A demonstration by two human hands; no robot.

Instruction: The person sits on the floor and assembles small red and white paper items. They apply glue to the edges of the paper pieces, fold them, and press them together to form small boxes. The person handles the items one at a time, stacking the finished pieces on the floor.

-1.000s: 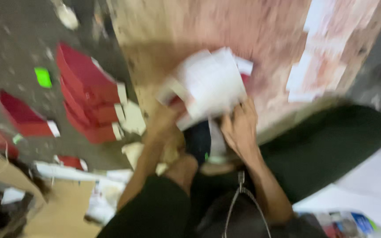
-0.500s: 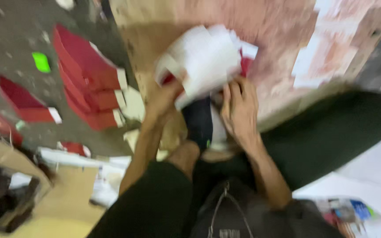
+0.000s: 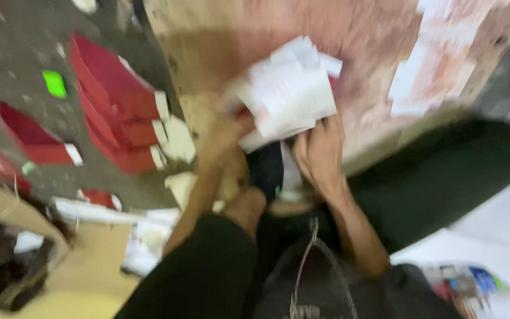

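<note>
Two hands on one item: white folded card piece (image 3: 287, 88), held over edge of brown board (image 3: 219, 41) w/ reddish staining. Frame is motion-blurred, so detail limited.

Left hand (image 3: 225, 139): gripping lower-left corner of card piece, fingers curled; exact pinch I can't tell. Right hand (image 3: 320, 150): fingers up under bottom edge of piece, thumb side hidden; looks like a grasp, not spread flat.

Progress, my judgement: piece looks partly folded, flaps sticking out at top right, some red showing at its edges, so not a closed box yet. Approx. four finished-looking red boxes w/ white ends (image 3: 119, 112) stacked on grey floor to the left, one more red box (image 3: 33, 139) apart from stack. More white sheets (image 3: 438, 65) lie on board far right, seemingly unworked.

Orientation: piece's long axis runs lower-left to upper-right, tilted; loose flaps point upper right, away from me.
</note>
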